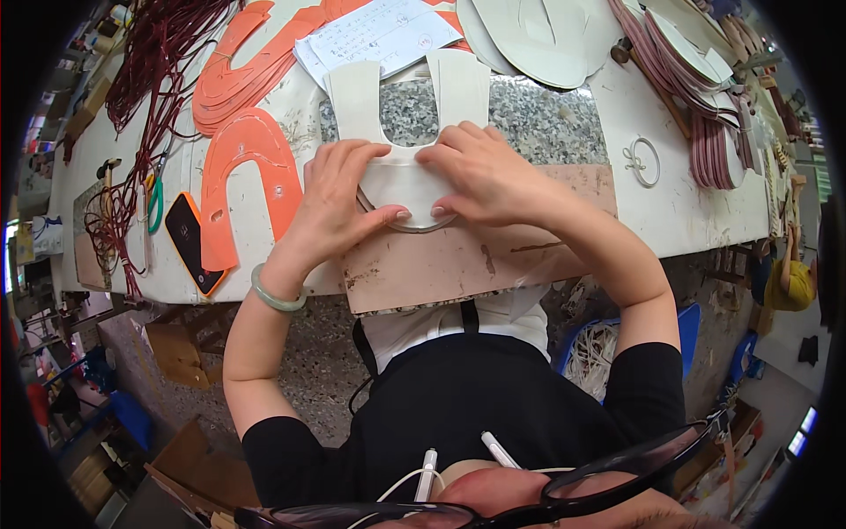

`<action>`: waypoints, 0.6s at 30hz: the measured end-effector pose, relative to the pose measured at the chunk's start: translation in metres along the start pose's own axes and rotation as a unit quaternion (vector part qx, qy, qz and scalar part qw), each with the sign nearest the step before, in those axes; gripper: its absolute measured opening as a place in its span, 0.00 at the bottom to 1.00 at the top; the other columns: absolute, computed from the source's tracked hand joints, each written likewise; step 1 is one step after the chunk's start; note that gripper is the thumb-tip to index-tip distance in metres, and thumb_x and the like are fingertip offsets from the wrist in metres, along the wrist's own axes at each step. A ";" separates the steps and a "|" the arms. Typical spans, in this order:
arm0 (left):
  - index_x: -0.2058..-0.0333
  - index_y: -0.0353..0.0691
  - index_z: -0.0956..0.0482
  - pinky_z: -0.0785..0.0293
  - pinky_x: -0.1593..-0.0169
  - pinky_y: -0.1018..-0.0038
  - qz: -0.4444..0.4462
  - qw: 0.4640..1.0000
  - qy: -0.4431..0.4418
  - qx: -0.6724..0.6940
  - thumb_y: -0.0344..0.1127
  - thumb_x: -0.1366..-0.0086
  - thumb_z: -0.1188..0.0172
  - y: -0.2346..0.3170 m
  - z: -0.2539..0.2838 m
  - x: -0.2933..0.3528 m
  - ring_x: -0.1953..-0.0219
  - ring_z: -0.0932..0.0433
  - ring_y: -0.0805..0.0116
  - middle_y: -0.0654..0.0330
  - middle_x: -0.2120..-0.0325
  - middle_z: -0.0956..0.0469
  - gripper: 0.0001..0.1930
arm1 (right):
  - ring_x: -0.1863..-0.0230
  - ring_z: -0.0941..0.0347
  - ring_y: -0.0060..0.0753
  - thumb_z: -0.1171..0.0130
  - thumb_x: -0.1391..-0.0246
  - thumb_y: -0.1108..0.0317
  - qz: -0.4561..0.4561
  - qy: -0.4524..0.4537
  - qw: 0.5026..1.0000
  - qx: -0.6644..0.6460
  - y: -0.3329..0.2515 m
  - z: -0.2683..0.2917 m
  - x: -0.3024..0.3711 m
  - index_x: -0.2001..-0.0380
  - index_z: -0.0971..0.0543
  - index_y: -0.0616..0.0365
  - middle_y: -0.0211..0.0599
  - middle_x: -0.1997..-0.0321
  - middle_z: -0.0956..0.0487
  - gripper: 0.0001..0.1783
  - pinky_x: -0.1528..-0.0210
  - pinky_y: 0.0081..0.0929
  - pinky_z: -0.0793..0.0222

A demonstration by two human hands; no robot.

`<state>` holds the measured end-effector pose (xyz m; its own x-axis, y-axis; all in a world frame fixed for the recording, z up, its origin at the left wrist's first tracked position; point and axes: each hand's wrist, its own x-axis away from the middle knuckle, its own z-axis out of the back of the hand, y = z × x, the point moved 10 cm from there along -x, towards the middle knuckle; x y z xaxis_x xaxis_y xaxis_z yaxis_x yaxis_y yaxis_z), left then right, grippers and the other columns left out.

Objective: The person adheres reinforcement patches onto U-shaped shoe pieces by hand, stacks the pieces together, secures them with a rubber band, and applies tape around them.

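A stack of white U-shaped cut pieces [405,183] lies at the middle of the table, its two legs pointing away from me. My left hand [339,194] grips the left side of the curve, fingers over the inner edge and thumb at the near rim. On the right side, my right hand [483,176] holds the same stack, fingers curled at the inner edge and thumb near the other thumb. The near curve rests over a brownish board [441,269]; the legs extend over a speckled stone slab [546,115]. What lies under my palms is hidden.
Orange U-shaped pieces [242,150], an orange-cased phone [196,245] and dark red cords [163,79] lie left. Written paper [374,40] and pale pieces [538,40] are at the back. Right are a white ring [643,161], dark red-edged strips [716,150] and, below, a blue bin [689,328].
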<state>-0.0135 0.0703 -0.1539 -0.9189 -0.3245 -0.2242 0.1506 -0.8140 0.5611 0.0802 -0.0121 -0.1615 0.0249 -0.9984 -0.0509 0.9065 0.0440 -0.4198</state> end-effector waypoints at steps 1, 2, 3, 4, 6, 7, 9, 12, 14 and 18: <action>0.50 0.37 0.25 0.38 0.43 0.65 -0.001 1.000 0.002 0.000 0.39 0.50 0.28 0.002 0.001 -0.001 0.47 0.34 0.56 0.57 0.55 0.26 0.28 | 0.49 0.33 0.44 0.35 0.52 0.68 -0.002 0.005 1.000 -0.027 0.003 -0.002 -0.003 0.52 0.27 0.60 0.42 0.54 0.29 0.23 0.47 0.37 0.34; 0.51 0.39 0.24 0.38 0.44 0.64 0.012 1.000 -0.027 0.010 0.41 0.49 0.28 0.002 -0.004 -0.002 0.49 0.33 0.57 0.57 0.56 0.26 0.28 | 0.51 0.31 0.42 0.36 0.52 0.70 -0.003 0.011 0.998 -0.055 0.005 -0.002 -0.003 0.55 0.26 0.60 0.41 0.56 0.29 0.20 0.49 0.35 0.33; 0.52 0.40 0.23 0.37 0.45 0.63 0.026 0.998 -0.056 0.018 0.44 0.49 0.29 -0.001 -0.008 0.000 0.52 0.32 0.58 0.58 0.58 0.27 0.27 | 0.51 0.31 0.42 0.36 0.52 0.70 -0.001 0.011 0.998 -0.054 0.004 -0.001 -0.002 0.55 0.26 0.60 0.41 0.56 0.29 0.20 0.49 0.35 0.33; 0.52 0.40 0.23 0.37 0.45 0.63 0.027 0.998 -0.055 0.017 0.44 0.49 0.29 0.000 -0.006 0.000 0.52 0.32 0.58 0.58 0.58 0.27 0.27 | 0.54 0.30 0.40 0.37 0.52 0.73 -0.027 0.039 0.990 -0.134 0.010 0.004 0.002 0.59 0.25 0.60 0.40 0.58 0.28 0.15 0.52 0.33 0.32; 0.55 0.40 0.21 0.36 0.48 0.65 0.054 0.990 -0.076 0.110 0.43 0.48 0.29 -0.001 -0.006 0.004 0.55 0.32 0.59 0.59 0.60 0.27 0.23 | 0.62 0.27 0.38 0.42 0.52 0.80 -0.045 0.092 0.967 -0.232 0.015 0.015 0.017 0.68 0.25 0.61 0.39 0.63 0.28 0.07 0.60 0.29 0.30; 0.55 0.40 0.21 0.36 0.48 0.65 0.058 0.989 -0.076 0.110 0.43 0.48 0.29 -0.002 -0.005 0.006 0.55 0.32 0.59 0.59 0.60 0.27 0.23 | 0.62 0.27 0.38 0.42 0.52 0.80 -0.044 0.090 0.967 -0.234 0.010 0.019 0.025 0.68 0.25 0.61 0.39 0.63 0.28 0.07 0.60 0.29 0.30; 0.58 0.40 0.19 0.35 0.51 0.67 0.018 0.992 -0.001 0.127 0.40 0.46 0.30 0.000 0.008 0.005 0.57 0.31 0.61 0.60 0.62 0.26 0.18 | 0.62 0.27 0.45 0.44 0.51 0.80 -0.037 0.083 0.965 -0.246 -0.001 0.030 0.039 0.66 0.25 0.59 0.42 0.65 0.29 0.08 0.58 0.35 0.29; 0.59 0.41 0.19 0.33 0.53 0.69 -0.009 0.995 -0.055 0.082 0.36 0.46 0.31 0.010 -0.008 0.012 0.59 0.30 0.62 0.61 0.64 0.24 0.16 | 0.60 0.27 0.46 0.43 0.51 0.80 -0.021 0.089 0.975 -0.204 -0.002 0.029 0.052 0.59 0.23 0.61 0.43 0.62 0.26 0.14 0.55 0.35 0.29; 0.62 0.39 0.19 0.33 0.52 0.69 -0.037 0.994 -0.075 0.075 0.31 0.48 0.31 0.027 -0.016 0.016 0.59 0.30 0.61 0.61 0.67 0.23 0.13 | 0.55 0.28 0.45 0.43 0.50 0.79 0.029 0.071 0.989 -0.126 -0.003 0.030 0.058 0.52 0.24 0.63 0.42 0.57 0.24 0.20 0.50 0.34 0.31; 0.66 0.38 0.19 0.33 0.52 0.69 -0.017 0.997 -0.036 0.065 0.29 0.48 0.31 0.037 -0.024 0.020 0.60 0.29 0.61 0.61 0.67 0.24 0.10 | 0.59 0.28 0.43 0.39 0.54 0.80 0.057 0.076 0.993 -0.063 -0.011 0.034 0.062 0.52 0.23 0.61 0.40 0.59 0.24 0.22 0.56 0.34 0.31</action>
<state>-0.0173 0.0222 -0.1562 -0.9473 -0.2588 -0.1886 0.0752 -0.7522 0.6547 0.0862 -0.0759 -0.1295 0.0514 -0.9704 -0.2361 0.8409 0.1696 -0.5139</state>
